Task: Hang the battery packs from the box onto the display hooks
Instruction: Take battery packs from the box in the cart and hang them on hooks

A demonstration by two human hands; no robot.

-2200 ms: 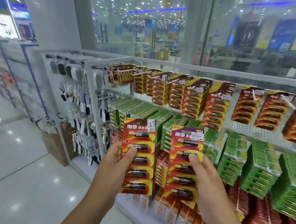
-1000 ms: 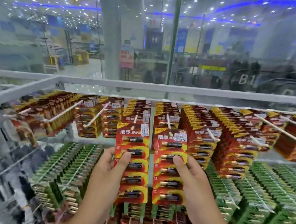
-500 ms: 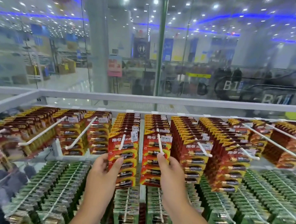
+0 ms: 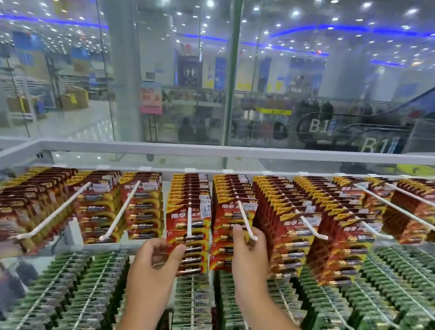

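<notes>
Both red battery packs are being threaded onto neighbouring top-row hooks, the left hand (image 4: 155,270) pinching its pack (image 4: 188,231), the right hand (image 4: 249,250) pinching its pack (image 4: 227,229) (box unseen); next, I judge, slide them back and let go.

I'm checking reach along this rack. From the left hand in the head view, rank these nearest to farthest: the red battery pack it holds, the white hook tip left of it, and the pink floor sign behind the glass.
1. Red battery pack, in the left hand.
2. White hook tip, to its left.
3. Pink floor sign, far behind the glass.
</notes>
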